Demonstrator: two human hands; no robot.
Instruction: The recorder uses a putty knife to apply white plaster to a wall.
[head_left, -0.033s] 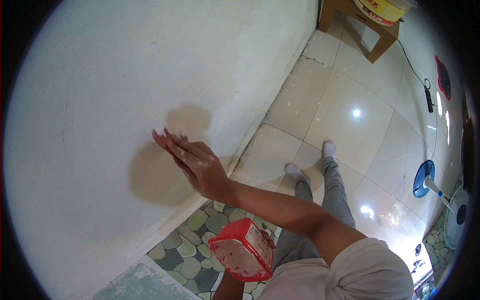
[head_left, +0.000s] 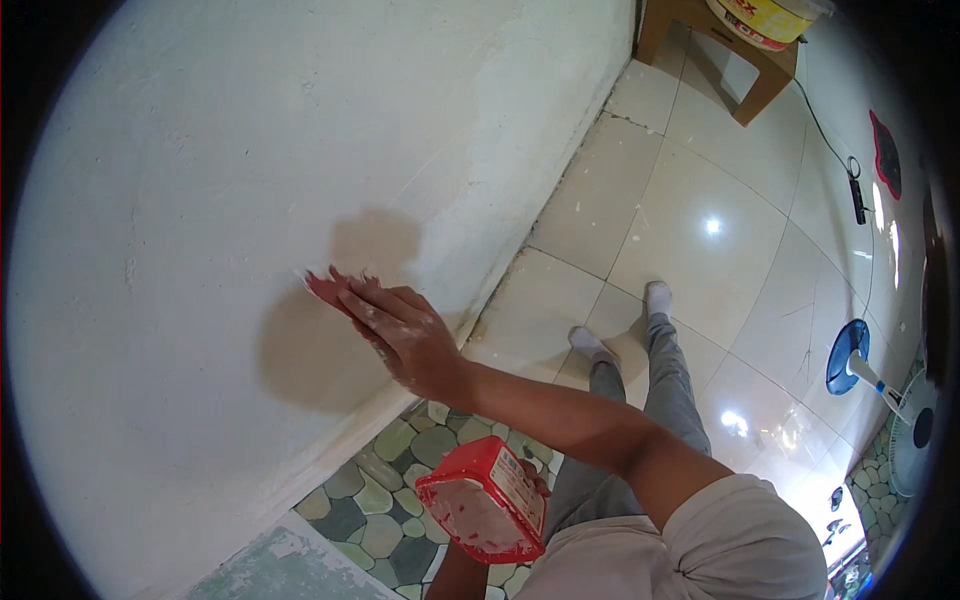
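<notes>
Stretched out to the wall [head_left: 200,200], my right hand [head_left: 405,340] is closed around a red putty spreader [head_left: 328,290]. White paste clings to the spreader's edge and smears my fingers. The spreader is at the pale wall surface; whether its edge touches cannot be told. Lower down, by my waist, my left hand [head_left: 537,478] grips a red plastic tub [head_left: 505,475] from its far side, so most of that hand is hidden. The tub is tilted with its mouth toward the wall, and white putty [head_left: 470,510] coats its inside.
Pebble-patterned flooring [head_left: 380,500] meets cream tiles [head_left: 690,210] under my feet. At the far end a brown stool [head_left: 720,35] bears a yellow bucket [head_left: 765,22]. Right: a cable with a black power strip [head_left: 858,200], a blue round-headed object [head_left: 848,358] and a fan [head_left: 912,435].
My right hand with the spreader has shifted very slightly along the wall. The tub and my left hand stay in place.
</notes>
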